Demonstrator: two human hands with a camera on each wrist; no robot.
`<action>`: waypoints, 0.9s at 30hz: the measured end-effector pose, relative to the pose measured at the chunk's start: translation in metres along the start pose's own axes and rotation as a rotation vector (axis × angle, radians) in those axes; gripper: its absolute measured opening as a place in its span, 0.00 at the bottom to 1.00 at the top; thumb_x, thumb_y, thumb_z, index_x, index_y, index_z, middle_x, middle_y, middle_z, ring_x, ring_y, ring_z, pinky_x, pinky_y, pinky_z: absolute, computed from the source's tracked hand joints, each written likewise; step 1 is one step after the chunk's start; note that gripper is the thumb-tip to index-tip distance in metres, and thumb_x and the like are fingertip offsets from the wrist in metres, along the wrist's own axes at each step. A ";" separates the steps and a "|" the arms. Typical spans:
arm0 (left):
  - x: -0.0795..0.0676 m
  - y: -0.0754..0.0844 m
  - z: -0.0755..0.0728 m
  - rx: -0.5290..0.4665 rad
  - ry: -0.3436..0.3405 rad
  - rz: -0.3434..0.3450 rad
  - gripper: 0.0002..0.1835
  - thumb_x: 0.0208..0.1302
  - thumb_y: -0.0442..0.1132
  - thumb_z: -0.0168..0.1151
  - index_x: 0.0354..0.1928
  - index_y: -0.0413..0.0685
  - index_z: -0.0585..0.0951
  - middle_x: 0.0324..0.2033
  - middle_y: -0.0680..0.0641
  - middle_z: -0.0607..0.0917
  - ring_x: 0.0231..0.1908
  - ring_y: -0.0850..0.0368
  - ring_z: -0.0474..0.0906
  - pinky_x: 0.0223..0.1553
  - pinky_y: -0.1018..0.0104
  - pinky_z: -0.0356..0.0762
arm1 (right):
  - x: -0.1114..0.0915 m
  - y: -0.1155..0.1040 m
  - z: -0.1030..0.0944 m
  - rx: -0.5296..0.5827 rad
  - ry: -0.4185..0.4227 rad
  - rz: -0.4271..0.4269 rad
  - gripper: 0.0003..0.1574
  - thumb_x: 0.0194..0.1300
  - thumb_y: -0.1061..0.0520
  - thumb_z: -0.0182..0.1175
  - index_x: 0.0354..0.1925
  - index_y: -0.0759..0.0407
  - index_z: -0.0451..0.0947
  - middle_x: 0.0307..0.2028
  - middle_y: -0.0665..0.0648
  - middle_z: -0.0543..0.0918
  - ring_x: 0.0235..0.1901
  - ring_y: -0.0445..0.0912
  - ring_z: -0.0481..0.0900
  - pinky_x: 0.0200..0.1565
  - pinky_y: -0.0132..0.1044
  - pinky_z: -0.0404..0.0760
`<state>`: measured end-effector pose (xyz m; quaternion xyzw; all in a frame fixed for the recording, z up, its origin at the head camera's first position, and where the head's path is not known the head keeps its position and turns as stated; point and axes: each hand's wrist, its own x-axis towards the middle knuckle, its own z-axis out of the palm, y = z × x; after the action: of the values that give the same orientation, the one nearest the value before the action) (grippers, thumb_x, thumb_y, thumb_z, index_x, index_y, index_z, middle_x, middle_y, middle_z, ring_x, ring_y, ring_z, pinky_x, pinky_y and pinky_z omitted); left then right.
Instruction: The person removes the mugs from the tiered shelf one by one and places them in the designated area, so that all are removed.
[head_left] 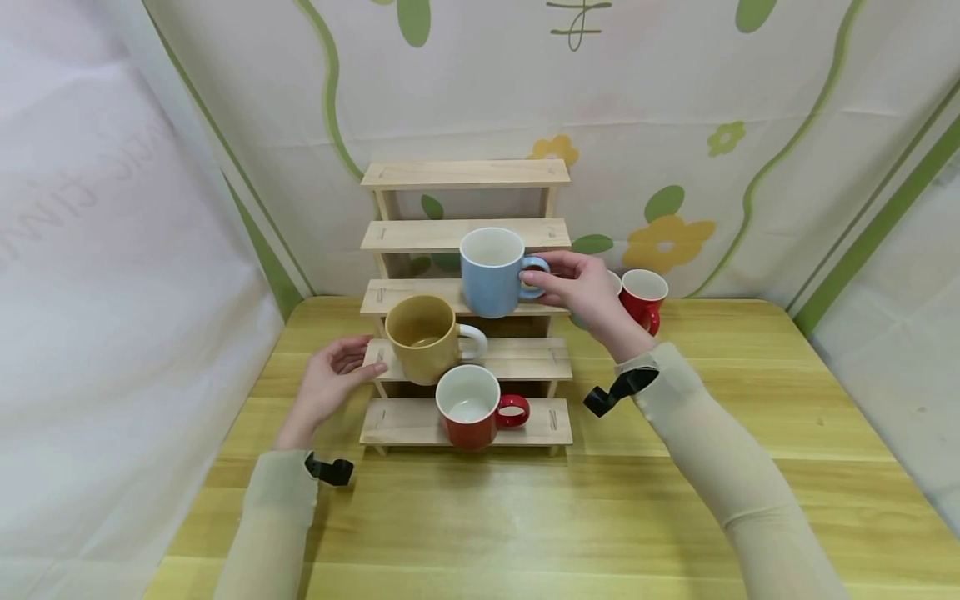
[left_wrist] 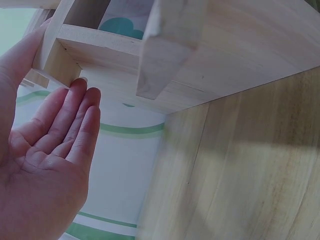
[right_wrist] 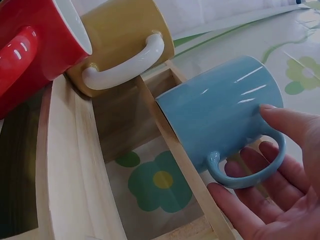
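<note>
A light blue mug stands on the middle step of a wooden tiered rack, its handle to the right. My right hand holds that handle, the thumb near its top and the fingers behind it in the right wrist view. My left hand grips the rack's left end by the second step from the bottom, thumb on the board and fingertips against its far side. On that step sits a mustard mug with a white handle. Below it, a red mug with a white inside rests on the bottom step.
Behind my right hand, another red mug stands on the wooden table, with a further mug's white rim partly hidden beside it. A printed white cloth with flowers hangs behind the rack, and white cloth also lines both sides.
</note>
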<state>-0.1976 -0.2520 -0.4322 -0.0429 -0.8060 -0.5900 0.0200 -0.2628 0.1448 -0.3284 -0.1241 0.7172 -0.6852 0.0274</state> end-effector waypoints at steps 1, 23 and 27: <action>0.000 0.000 0.000 -0.001 0.000 0.002 0.34 0.62 0.41 0.76 0.67 0.35 0.73 0.59 0.37 0.79 0.58 0.48 0.76 0.65 0.58 0.73 | 0.001 0.000 0.000 0.004 -0.001 0.005 0.27 0.62 0.52 0.75 0.56 0.61 0.83 0.49 0.61 0.85 0.45 0.51 0.86 0.46 0.41 0.87; 0.000 0.000 0.000 -0.001 0.003 0.013 0.34 0.62 0.39 0.75 0.67 0.34 0.73 0.59 0.36 0.79 0.57 0.49 0.76 0.66 0.53 0.72 | 0.013 -0.006 -0.008 -0.018 -0.057 0.058 0.22 0.67 0.50 0.70 0.50 0.66 0.85 0.43 0.63 0.87 0.45 0.52 0.86 0.46 0.46 0.88; 0.000 0.000 0.000 -0.003 -0.001 0.012 0.35 0.62 0.39 0.75 0.67 0.34 0.72 0.59 0.35 0.78 0.58 0.47 0.76 0.66 0.51 0.71 | 0.011 -0.005 -0.008 -0.048 -0.049 0.035 0.23 0.68 0.49 0.70 0.50 0.66 0.84 0.43 0.62 0.88 0.45 0.52 0.86 0.46 0.45 0.88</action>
<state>-0.1977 -0.2519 -0.4321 -0.0480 -0.8049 -0.5910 0.0227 -0.2747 0.1497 -0.3213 -0.1289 0.7345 -0.6641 0.0538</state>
